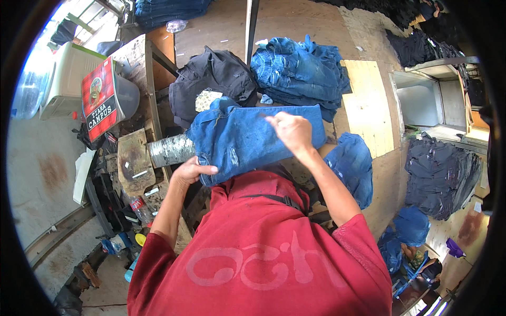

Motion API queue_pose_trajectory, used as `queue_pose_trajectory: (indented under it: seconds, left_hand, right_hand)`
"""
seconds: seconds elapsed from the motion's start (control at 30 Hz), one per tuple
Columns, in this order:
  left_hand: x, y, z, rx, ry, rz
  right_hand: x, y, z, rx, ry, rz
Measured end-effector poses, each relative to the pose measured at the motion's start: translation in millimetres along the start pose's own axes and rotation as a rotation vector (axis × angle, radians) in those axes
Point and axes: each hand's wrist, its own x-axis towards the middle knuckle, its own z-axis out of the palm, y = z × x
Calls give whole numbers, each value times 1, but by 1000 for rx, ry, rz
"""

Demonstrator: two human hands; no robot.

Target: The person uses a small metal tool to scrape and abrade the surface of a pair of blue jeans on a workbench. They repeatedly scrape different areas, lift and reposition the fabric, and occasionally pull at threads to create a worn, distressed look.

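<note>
A pair of blue jeans [253, 138] is stretched lengthwise in front of my body, one end pulled over a round silver-grey form [169, 151]. A pale worn patch shows near its lower left part. My left hand [191, 169] grips the near left edge of the denim, thumb on top and fingers hidden beneath. Above the cloth's right half, my right hand [291, 131] is closed, its fingers pinched around something small and dark that I cannot make out.
Beyond lie a black garment pile [213, 79] and a blue jeans stack [298, 71]. More denim [352, 166] sits at my right, with dark folded garments [440, 174] farther out. To the left are a wooden bench [136, 168], a plastic tub [126, 97] and a bottle [139, 209]. A thin post [251, 31] stands ahead.
</note>
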Motion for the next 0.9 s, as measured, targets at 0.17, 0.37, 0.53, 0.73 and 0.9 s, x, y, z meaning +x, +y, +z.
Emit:
queue_pose_trajectory:
  seconds: [0.17,0.37,0.53,0.73,0.9]
  left_hand:
    - [63,77,-16,-108,395,263]
    - [86,54,43,218,152,399]
    - [24,-43,103,-141,506,297]
    - [70,-32,128,-592,346,-201]
    - [123,1,142,111,554,83]
  right_hand:
    - [-12,96,10,681,-71,639]
    - [-33,126,5,1360,-210,965]
    - [-32,126,1,1441,-253,966]
    - [-32,129,-2,1483,-298,919]
    - [-26,124,-5,1459,-286,934]
